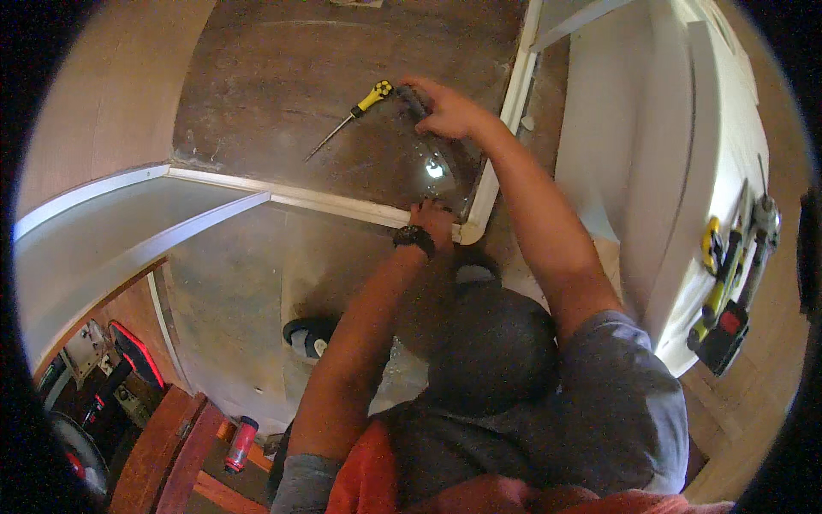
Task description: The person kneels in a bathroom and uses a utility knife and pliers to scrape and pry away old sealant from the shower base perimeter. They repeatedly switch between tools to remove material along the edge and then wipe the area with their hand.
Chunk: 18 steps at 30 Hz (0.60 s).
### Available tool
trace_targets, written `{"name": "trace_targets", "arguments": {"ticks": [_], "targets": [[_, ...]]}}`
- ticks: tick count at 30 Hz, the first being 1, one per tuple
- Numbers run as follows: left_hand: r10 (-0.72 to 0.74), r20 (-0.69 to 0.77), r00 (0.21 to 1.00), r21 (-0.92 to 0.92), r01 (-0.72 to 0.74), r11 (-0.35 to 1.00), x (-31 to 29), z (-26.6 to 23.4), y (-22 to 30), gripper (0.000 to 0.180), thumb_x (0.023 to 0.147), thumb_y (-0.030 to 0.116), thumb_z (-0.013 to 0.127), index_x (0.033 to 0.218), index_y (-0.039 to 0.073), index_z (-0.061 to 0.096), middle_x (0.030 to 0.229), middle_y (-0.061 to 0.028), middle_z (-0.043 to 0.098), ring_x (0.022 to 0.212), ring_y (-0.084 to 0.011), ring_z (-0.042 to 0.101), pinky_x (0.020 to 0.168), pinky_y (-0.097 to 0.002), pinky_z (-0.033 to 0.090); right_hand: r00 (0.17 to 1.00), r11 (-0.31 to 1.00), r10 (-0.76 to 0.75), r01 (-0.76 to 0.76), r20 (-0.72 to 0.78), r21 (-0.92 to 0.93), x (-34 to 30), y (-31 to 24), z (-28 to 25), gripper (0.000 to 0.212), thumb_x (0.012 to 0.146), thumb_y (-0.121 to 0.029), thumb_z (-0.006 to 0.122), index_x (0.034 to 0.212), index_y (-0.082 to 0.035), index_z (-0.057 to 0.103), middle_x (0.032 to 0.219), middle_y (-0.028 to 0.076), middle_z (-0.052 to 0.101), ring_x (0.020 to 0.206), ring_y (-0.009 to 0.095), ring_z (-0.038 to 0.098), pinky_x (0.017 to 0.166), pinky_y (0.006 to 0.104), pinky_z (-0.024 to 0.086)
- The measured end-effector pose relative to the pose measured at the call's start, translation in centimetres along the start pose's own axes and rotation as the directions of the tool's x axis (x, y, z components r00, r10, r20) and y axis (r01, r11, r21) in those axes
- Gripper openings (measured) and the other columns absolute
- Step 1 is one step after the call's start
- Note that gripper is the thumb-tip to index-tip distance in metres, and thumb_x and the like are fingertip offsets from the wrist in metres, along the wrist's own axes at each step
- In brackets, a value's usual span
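Note:
My right hand (447, 111) reaches over a dark brown board (265, 94), its fingers and thumb curved around a dark, roughly cylindrical object (413, 103) whose kind I cannot make out. Just left of it, a screwdriver (370, 100) with a yellow and black handle lies on the board, its shaft toward the lower left. My left hand (435, 223), with a dark watch (414, 242) on the wrist, is at the white frame (342, 206) near its corner. Its fingers are bent around something small and dark, mostly hidden. A bright spot shines on the board between my hands.
On the right, a white appliance-like body (685, 171) carries several tools, among them a black-handled one (723, 338). White rails and a translucent panel (137, 210) stretch left. At lower left are a red can (242, 445) and wooden pieces (163, 454). A sandalled foot (308, 337) shows below.

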State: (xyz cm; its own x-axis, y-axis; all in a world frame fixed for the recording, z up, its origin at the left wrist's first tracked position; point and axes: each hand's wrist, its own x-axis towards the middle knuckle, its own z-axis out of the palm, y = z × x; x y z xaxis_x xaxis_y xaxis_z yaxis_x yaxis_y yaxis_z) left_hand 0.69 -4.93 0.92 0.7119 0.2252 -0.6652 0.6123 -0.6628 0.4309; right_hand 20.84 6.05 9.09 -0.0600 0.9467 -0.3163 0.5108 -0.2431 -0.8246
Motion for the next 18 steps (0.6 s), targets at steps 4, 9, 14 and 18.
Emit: {"name": "trace_targets", "arguments": {"ticks": [4, 9, 14, 18], "targets": [[0.032, 0.003, 0.999, 0.047, -0.033, 0.998, -0.8, -1.6, 1.2, 0.054, 0.072, 0.034, 0.078, 0.123, 0.019, 0.07, 0.132, -0.0124, 0.06, 0.13, -0.034, 0.05, 0.109, -0.0552, 0.037, 0.986, 0.957, 0.089, -0.045, -0.142, 0.288, -2.0, 3.3, 0.2, 0.079, 0.075, -0.005, 0.076, 0.145, -0.018, 0.041, 0.11, 0.014, 0.065, 0.095, 0.024, 0.065, 0.08, 0.0365, 0.054], [0.086, -0.015, 0.996, -0.013, -0.086, 0.996, -1.6, -2.6, -1.0, 0.054, 0.072, 0.037, 0.078, 0.124, 0.022, 0.069, 0.127, -0.0128, 0.06, 0.126, -0.0332, 0.052, 0.109, -0.0547, 0.037, 0.991, 0.955, 0.083, -0.049, -0.105, 0.293, -3.5, 4.4, 2.4, 0.073, 0.08, -0.002, 0.077, 0.142, -0.018, 0.041, 0.108, 0.01, 0.062, 0.087, 0.017, 0.06, 0.075, 0.0334, 0.051], [0.125, -0.07, 0.99, -0.038, -0.128, 0.991, -1.4, -2.2, -1.8, 0.055, 0.07, 0.044, 0.079, 0.119, 0.021, 0.072, 0.121, -0.012, 0.06, 0.122, -0.0334, 0.052, 0.108, -0.0543, 0.037, 0.965, 0.941, 0.258, -0.239, -0.051, 0.237, -6.1, 4.2, 4.0, 0.076, 0.079, -0.002, 0.078, 0.143, -0.017, 0.038, 0.105, 0.009, 0.061, 0.08, 0.015, 0.059, 0.07, 0.0315, 0.05], [0.139, -0.196, 0.971, -0.024, -0.146, 0.989, -1.8, -1.9, -1.6, 0.055, 0.069, 0.047, 0.079, 0.116, 0.02, 0.073, 0.12, -0.0111, 0.06, 0.121, -0.0338, 0.051, 0.106, -0.0514, 0.038, 0.95, 0.893, 0.282, -0.21, -0.132, 0.398, -7.6, 7.1, 6.0, 0.075, 0.079, -0.01, 0.081, 0.14, -0.015, 0.037, 0.104, 0.013, 0.066, 0.079, 0.025, 0.066, 0.07, 0.0387, 0.053]]}}
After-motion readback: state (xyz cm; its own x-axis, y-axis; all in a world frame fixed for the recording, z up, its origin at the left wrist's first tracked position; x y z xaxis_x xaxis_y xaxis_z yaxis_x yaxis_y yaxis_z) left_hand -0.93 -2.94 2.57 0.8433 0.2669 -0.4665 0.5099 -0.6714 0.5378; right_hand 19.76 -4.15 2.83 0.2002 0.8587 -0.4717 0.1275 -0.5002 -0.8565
